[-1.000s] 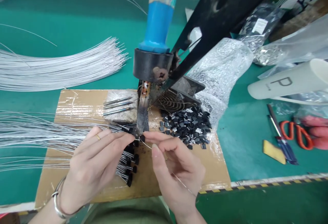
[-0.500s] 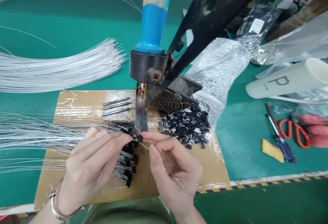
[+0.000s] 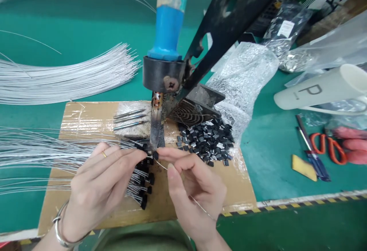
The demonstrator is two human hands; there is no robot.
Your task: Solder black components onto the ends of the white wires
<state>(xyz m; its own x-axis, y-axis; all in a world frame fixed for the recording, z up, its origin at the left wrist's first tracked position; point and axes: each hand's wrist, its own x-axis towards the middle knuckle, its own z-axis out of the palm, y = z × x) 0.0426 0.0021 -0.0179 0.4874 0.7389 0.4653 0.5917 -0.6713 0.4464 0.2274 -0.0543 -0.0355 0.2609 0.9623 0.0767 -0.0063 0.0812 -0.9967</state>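
Note:
A blue-handled soldering iron (image 3: 168, 29) hangs in a black bracket (image 3: 212, 33), its tip pointing down between my hands. My left hand (image 3: 106, 182) pinches a thin wire just left of the tip; the wire's end is largely hidden by the fingers. Against a small black connector (image 3: 155, 155) under the tip rests the index finger of my right hand (image 3: 195, 186). A thin solder wire (image 3: 202, 207) runs through my right hand, between thumb and fingers, up to that connector. Wires with black connectors (image 3: 144, 199) lie beneath my left hand.
Loose black connectors (image 3: 210, 140) are heaped on the cardboard (image 3: 239, 188), beside bubble wrap (image 3: 243, 79). A white wire bundle (image 3: 94, 75) lies at the back left. To the right are a white cup (image 3: 321, 88), scissors (image 3: 334, 149) and a yellow sponge (image 3: 304, 167).
The view has shifted very slightly. Both hands keep nearly the same pose at the iron's tip, with no grip taken or released.

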